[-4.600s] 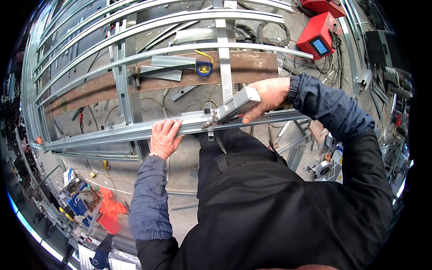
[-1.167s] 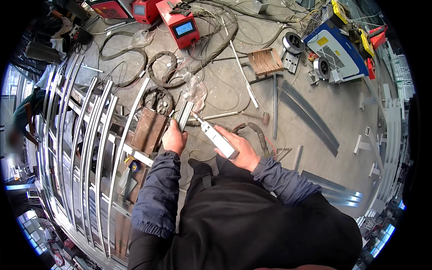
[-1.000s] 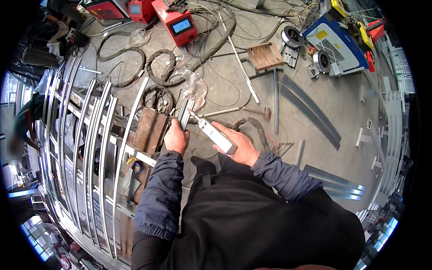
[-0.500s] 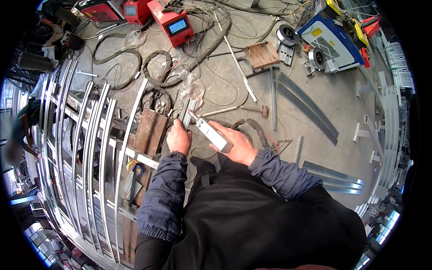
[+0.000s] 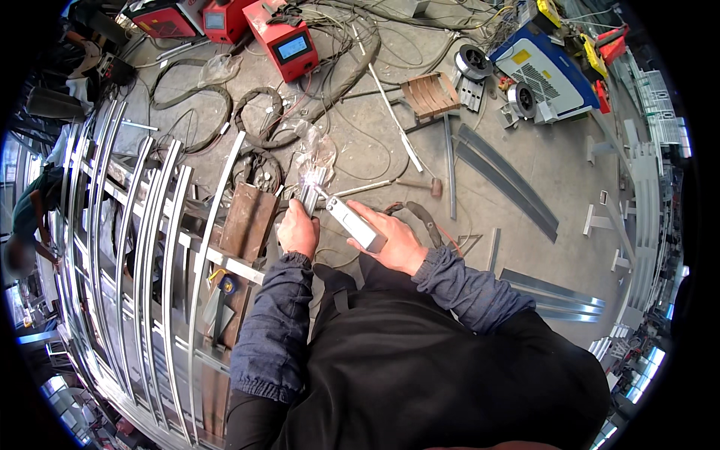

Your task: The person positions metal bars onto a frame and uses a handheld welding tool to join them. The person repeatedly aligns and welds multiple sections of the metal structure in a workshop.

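In my right hand (image 5: 399, 241) is a silver handheld welding torch (image 5: 355, 225), its fingers wrapped round the blocky body. The torch's nozzle points up and left. A bright white-violet glow (image 5: 311, 180) burns at its tip, over the far end of a short metal profile (image 5: 308, 201). My left hand (image 5: 298, 231) is closed on the near end of that profile and steadies it. Glare hides the exact spot where nozzle and metal meet.
Long metal rails (image 5: 172, 277) lie on a frame at my left, with a tape measure (image 5: 228, 283) beside a rusty beam (image 5: 246, 225). Hoses and cables (image 5: 262, 112) coil ahead. Red machines (image 5: 289, 49), a blue-white machine (image 5: 551, 71) and a hammer (image 5: 427, 185) stand or lie beyond. Another person (image 5: 34, 210) bends at far left.
A bright glow has appeared at the torch's tip, where there was none before. Both hands keep nearly the same place, and the view has shifted slightly.
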{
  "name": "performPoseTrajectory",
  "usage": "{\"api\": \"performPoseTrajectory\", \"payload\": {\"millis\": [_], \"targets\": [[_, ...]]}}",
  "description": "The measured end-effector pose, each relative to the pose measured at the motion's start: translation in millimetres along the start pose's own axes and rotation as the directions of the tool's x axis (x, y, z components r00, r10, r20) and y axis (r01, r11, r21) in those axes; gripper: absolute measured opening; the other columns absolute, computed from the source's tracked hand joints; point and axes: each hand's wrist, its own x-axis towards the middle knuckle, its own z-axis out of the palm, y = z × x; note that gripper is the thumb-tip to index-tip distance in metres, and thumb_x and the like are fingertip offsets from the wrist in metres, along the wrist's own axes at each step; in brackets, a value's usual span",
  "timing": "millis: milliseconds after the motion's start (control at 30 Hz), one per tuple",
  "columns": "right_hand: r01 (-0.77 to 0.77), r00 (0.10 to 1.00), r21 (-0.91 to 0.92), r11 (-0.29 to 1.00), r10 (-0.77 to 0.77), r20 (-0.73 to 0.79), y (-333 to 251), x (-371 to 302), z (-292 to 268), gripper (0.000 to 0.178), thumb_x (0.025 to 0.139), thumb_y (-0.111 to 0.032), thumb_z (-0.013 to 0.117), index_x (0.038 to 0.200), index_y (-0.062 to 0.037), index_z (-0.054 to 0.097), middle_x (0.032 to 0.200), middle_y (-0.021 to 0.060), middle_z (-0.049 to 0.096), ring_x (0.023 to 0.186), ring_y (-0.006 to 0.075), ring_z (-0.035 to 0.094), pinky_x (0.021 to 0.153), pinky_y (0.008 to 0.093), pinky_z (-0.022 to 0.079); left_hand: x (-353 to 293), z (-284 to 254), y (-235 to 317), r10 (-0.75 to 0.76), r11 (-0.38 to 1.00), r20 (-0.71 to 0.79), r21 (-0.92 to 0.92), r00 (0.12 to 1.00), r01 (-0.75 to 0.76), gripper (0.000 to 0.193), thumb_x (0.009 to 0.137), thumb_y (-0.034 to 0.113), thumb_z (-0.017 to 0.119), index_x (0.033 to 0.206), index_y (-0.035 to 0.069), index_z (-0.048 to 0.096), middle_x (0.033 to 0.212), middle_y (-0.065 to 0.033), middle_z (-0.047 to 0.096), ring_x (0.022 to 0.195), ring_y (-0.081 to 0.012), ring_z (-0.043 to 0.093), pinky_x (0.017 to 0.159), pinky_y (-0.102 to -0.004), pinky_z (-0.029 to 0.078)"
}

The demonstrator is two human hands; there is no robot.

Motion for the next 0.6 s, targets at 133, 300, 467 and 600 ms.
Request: {"api": "performPoseTrajectory", "payload": {"millis": [133,300,467,600], "targets": [[0.009,1.0,-0.007,1.0,-0.009,-0.004,4.3,-0.4,2.3,0.079,0.095,-0.035,0.081,0.163,-0.0181,0.044,0.125,0.0195,0.073,0.114,0.0423,0.07,0.092,0.0487,0.057,0.4,1.2,-1.9,0.038,0.999,-0.006,-0.001,0.999,-0.038,0.05,0.084,0.021,0.083,0.117,0.004,0.05,0.106,-0.0233,0.072,0.102,-0.0443,0.072,0.086,-0.0535,0.057],[0.008,1.0,0.033,0.999,-0.007,-0.003,5.7,0.5,3.8,0.08,0.095,-0.036,0.081,0.164,-0.0197,0.043,0.12,0.021,0.073,0.11,0.0438,0.071,0.091,0.0494,0.057,-0.1,-0.4,2.1,-0.021,1.0,0.019,0.007,1.0,0.021,0.051,0.083,0.02,0.085,0.118,0.006,0.051,0.108,-0.02,0.072,0.102,-0.0421,0.073,0.086,-0.0522,0.057],[-0.03,0.999,-0.015,0.999,0.031,0.021,5.7,2.0,2.6,0.083,0.095,-0.035,0.082,0.165,-0.02,0.042,0.117,0.0231,0.073,0.109,0.0455,0.071,0.092,0.0507,0.057,0.3,0.3,0.6,0.005,1.0,0.004,0.0,1.0,-0.005,0.05,0.083,0.019,0.084,0.118,0.007,0.051,0.107,-0.0196,0.072,0.102,-0.0421,0.072,0.086,-0.0524,0.058],[0.006,1.0,-0.018,1.0,-0.006,0.019,7.7,3.4,1.9,0.082,0.094,-0.035,0.081,0.165,-0.0194,0.042,0.118,0.0241,0.073,0.111,0.046,0.071,0.094,0.0512,0.056,-0.9,0.5,-0.1,0.012,1.0,0.001,-0.001,1.0,-0.012,0.049,0.083,0.018,0.083,0.118,0.006,0.051,0.106,-0.0194,0.071,0.101,-0.0418,0.072,0.086,-0.0524,0.057]]}}
